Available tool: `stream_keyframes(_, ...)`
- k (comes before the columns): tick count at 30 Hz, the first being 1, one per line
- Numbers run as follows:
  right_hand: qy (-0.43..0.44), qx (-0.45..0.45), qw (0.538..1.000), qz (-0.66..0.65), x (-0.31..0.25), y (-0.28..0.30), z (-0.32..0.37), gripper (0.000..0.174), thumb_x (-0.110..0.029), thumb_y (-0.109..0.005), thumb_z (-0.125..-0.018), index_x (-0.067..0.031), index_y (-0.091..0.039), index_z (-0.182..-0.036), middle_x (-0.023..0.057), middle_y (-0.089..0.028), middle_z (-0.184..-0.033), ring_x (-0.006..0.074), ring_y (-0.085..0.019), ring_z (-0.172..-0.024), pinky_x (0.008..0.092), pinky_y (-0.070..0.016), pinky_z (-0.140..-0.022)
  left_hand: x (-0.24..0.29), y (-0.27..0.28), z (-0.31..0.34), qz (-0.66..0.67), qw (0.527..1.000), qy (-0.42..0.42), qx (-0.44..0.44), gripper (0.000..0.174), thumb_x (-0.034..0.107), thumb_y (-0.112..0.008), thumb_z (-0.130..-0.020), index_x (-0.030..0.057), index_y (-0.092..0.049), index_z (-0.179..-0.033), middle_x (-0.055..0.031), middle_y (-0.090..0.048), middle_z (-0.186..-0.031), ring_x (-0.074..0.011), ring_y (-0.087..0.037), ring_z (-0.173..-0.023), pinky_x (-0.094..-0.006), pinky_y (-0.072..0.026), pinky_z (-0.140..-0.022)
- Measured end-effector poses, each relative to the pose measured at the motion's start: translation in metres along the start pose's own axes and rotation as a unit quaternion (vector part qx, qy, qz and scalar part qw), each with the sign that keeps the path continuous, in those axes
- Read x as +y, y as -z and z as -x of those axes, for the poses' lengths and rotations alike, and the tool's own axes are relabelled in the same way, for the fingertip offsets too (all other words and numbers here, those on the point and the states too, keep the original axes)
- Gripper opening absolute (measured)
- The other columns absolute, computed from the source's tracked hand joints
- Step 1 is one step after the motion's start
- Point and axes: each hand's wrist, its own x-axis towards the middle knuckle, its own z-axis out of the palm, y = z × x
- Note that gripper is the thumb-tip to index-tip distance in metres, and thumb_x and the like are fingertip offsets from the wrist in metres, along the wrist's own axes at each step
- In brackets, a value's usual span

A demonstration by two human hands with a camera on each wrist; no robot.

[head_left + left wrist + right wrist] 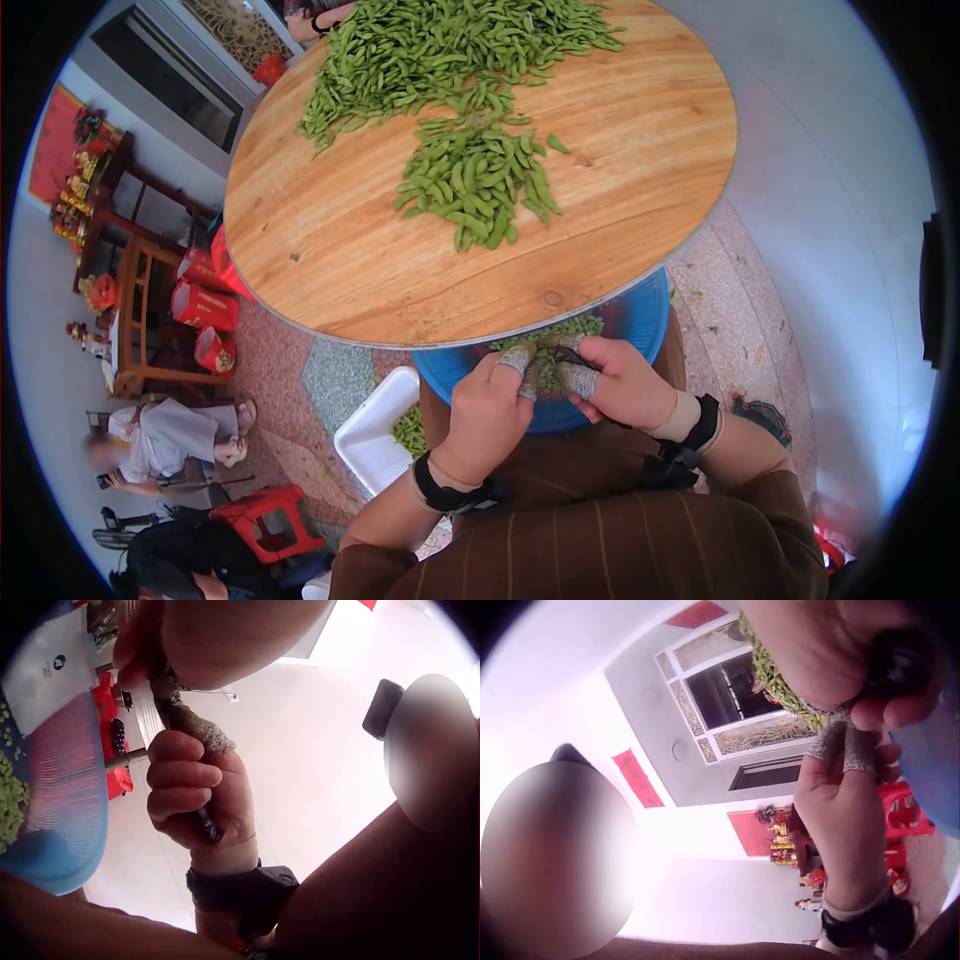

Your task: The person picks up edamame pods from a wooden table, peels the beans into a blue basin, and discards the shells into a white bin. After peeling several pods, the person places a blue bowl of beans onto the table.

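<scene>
Both hands meet over a blue basin (432, 372) that holds shelled green beans (582, 326). Grey wrappings cover the thumb and a finger of each hand. My left hand (488, 412) pinches at a green soybean pod, mostly hidden where the fingertips come together. In my right hand (632, 385), the fingers curl round a dark handle-like object (212, 829), its end showing below the fingers in the left wrist view; the rest is covered by the hand. On the round wooden table (620, 220) ahead lies a small heap of soybean pods (475, 185), with a larger pile (430, 60) behind.
The table's edge overhangs the basin's far side. A white tub (365, 432) with green pods stands on the floor at left. Farther left are a red stool (268, 522), red buckets (205, 305) and a seated person (180, 435). Another person's hand (302, 25) shows at the table's far side.
</scene>
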Motion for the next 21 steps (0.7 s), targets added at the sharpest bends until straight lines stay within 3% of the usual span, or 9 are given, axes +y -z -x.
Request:
stream_keyframes(5,-0.004,-0.014,1.000,-0.008,-0.005,-0.001,-0.002,0.014,-0.016,-0.054,-0.093,-0.0030,-0.056,-0.088,-0.0003,-0.052,-0.064,0.0056,-0.047,-0.049,0.0201,-0.0379,-0.044,0.000,-0.006,0.000,0.023,0.998,-0.017,0.049,0.030,-0.001,-0.062,-0.069,0.0014,-0.061,-0.098,-0.0186,-0.062,-0.089,-0.0366,-0.062,-0.078,-0.0400,-0.0516,-0.066)
stream_keyframes(8,-0.004,-0.028,1.000,-0.006,-0.003,-0.001,-0.002,0.009,-0.009,-0.052,-0.089,-0.0019,-0.056,-0.086,0.0005,-0.053,-0.063,0.0062,-0.048,-0.048,0.0213,-0.0395,-0.043,-0.006,-0.007,0.002,0.034,0.997,-0.035,0.052,0.029,0.001,-0.064,-0.070,0.0013,-0.060,-0.099,-0.0192,-0.062,-0.090,-0.0369,-0.062,-0.077,-0.0400,-0.0514,-0.065)
stream_keyframes(11,0.017,-0.035,0.999,0.001,0.001,-0.003,-0.004,0.008,-0.008,-0.052,-0.089,-0.0017,-0.057,-0.089,0.0005,-0.052,-0.062,0.0062,-0.048,-0.048,0.0214,-0.0394,-0.043,-0.007,-0.008,0.003,0.025,0.997,-0.060,0.047,0.041,0.004,-0.066,-0.066,-0.0037,-0.055,-0.105,-0.0191,-0.058,-0.089,-0.0348,-0.059,-0.076,-0.0386,-0.0506,-0.063)
stream_keyframes(17,0.007,-0.008,1.000,-0.004,0.006,-0.005,-0.010,0.013,-0.008,-0.052,-0.088,-0.0023,-0.059,-0.097,-0.0001,-0.052,-0.063,0.0059,-0.048,-0.048,0.0214,-0.0391,-0.043,-0.015,-0.011,0.001,0.051,0.997,-0.012,0.061,0.032,0.003,-0.065,-0.069,-0.0014,-0.060,-0.100,-0.0163,-0.061,-0.081,-0.0325,-0.062,-0.073,-0.0362,-0.0509,-0.063)
stream_keyframes(19,-0.003,-0.032,0.999,-0.040,0.006,0.000,-0.009,0.013,-0.011,-0.054,-0.089,-0.0032,-0.059,-0.098,-0.0001,-0.053,-0.065,0.0058,-0.048,-0.049,0.0210,-0.0390,-0.043,-0.020,-0.011,0.006,0.237,0.965,0.108,-0.013,0.027,-0.006,-0.058,-0.078,-0.0019,-0.059,-0.104,-0.0116,-0.065,-0.086,-0.0187,-0.065,-0.075,-0.0296,-0.0532,-0.067)
stream_keyframes(20,-0.005,-0.033,0.999,-0.040,0.005,0.002,-0.009,0.013,-0.011,-0.054,-0.089,-0.0032,-0.059,-0.098,-0.0001,-0.053,-0.065,0.0058,-0.048,-0.049,0.0210,-0.0390,-0.043,-0.018,-0.011,0.007,0.237,0.965,0.110,-0.013,0.027,-0.006,-0.058,-0.078,-0.0019,-0.059,-0.104,-0.0116,-0.065,-0.086,-0.0187,-0.065,-0.075,-0.0296,-0.0532,-0.067)
stream_keyframes(21,-0.018,-0.047,0.997,-0.054,0.001,0.006,-0.008,0.015,-0.014,-0.057,-0.088,-0.0039,-0.059,-0.099,-0.0001,-0.054,-0.066,0.0057,-0.048,-0.049,0.0205,-0.0387,-0.043,-0.015,-0.011,0.007,0.325,0.932,0.158,-0.011,0.026,-0.007,-0.055,-0.079,-0.0020,-0.060,-0.104,-0.0098,-0.066,-0.085,-0.0152,-0.065,-0.077,-0.0285,-0.0533,-0.068)
